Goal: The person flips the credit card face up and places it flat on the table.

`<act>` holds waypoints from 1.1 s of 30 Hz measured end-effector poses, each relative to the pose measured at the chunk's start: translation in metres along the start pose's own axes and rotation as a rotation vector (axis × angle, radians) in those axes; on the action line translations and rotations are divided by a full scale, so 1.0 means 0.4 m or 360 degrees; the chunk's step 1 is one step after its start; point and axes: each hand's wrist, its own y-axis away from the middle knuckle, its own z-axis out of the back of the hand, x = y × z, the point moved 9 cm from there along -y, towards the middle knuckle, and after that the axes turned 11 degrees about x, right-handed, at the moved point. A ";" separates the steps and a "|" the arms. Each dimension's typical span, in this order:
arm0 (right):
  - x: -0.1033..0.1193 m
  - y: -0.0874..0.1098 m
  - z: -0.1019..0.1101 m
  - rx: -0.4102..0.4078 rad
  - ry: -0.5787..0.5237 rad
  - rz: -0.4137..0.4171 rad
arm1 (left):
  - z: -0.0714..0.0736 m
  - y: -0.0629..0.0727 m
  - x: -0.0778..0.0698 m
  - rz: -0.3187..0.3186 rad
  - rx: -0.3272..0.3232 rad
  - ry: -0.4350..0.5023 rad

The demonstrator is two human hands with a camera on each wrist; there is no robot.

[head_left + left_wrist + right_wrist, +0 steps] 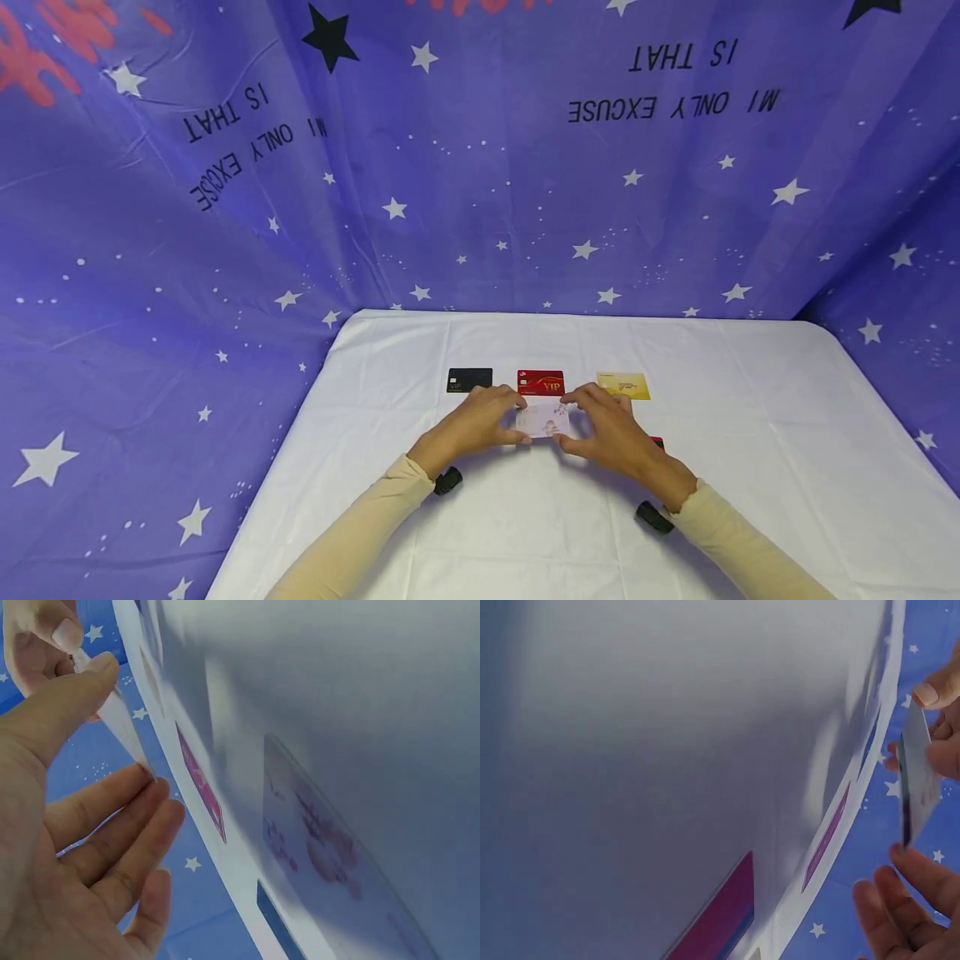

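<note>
A pale pink card with a printed picture (542,419) is held up between both hands, a little above the white table. My left hand (480,421) pinches its left edge between thumb and fingers. On the opposite edge, my right hand (611,429) pinches it the same way. In the left wrist view the held card (124,727) appears nearly edge-on; the right wrist view shows it tilted (921,776). Just beyond the hands lie a black VIP card (470,380), a red VIP card (541,382) and a yellow card (625,386).
A floral card (319,832) lies on the table, seen in the left wrist view. A red card with a dark edge (657,442) lies partly hidden beneath my right hand. White cloth covers the table (750,400); purple star-printed curtains (510,183) surround it.
</note>
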 end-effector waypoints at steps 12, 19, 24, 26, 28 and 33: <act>-0.009 0.004 -0.028 0.0036 0.0226 0.0003 | -0.034 -0.005 0.009 0.0060 -0.0006 -0.0131; -0.011 0.004 -0.037 0.0050 0.0270 0.0017 | -0.040 -0.009 0.004 0.0047 -0.0027 -0.0200; -0.011 0.005 -0.041 0.0073 0.0260 0.0014 | -0.046 -0.009 0.007 0.0077 -0.0023 -0.0189; -0.012 0.006 -0.044 0.0091 0.0267 0.0009 | -0.049 -0.009 0.008 0.0087 -0.0020 -0.0186; -0.013 0.005 -0.046 0.0109 0.0273 0.0002 | -0.053 -0.008 0.009 0.0092 -0.0024 -0.0193; -0.016 0.006 -0.049 0.0136 0.0279 -0.0016 | -0.054 -0.006 0.007 0.0071 -0.0051 -0.0216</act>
